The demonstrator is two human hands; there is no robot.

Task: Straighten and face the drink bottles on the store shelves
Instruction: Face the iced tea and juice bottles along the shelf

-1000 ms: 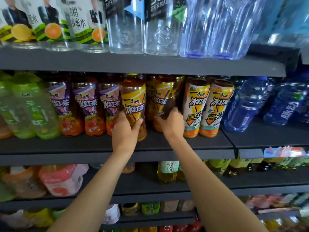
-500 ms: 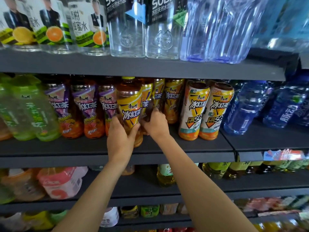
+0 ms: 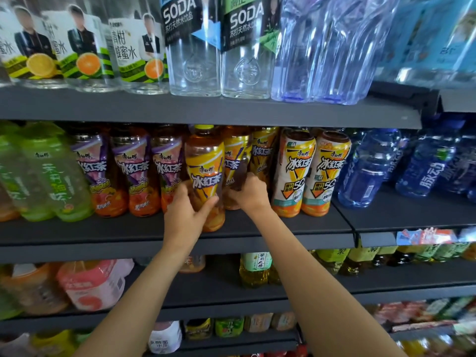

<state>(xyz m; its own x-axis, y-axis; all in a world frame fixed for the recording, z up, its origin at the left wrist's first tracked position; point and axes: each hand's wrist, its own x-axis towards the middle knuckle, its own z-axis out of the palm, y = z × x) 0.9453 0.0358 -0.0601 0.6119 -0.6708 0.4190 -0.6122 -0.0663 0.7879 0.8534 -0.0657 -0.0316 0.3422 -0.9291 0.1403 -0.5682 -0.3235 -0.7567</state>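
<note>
On the middle dark shelf [image 3: 257, 228] stands a row of iced tea bottles. My left hand [image 3: 186, 212] grips the lower part of a yellow-labelled iced tea bottle [image 3: 206, 166] standing near the shelf's front edge, label facing out. Just behind and to its right, my right hand [image 3: 249, 194] holds a second yellow-labelled iced tea bottle [image 3: 235, 155] near its base; its label is turned partly sideways. A third yellow bottle [image 3: 264, 153] stands further back on the right.
Purple-labelled tea bottles [image 3: 131, 173] and green bottles [image 3: 46, 173] fill the shelf to the left. Two orange-and-white cans of tea [image 3: 309, 173] and blue bottles [image 3: 368, 168] stand to the right. Soda and water bottles [image 3: 195, 47] line the shelf above; more drinks below.
Both hands have shifted left along the shelf. The front yellow bottle has come forward toward the shelf edge, and my right hand has moved its bottle left, close behind the front one.
</note>
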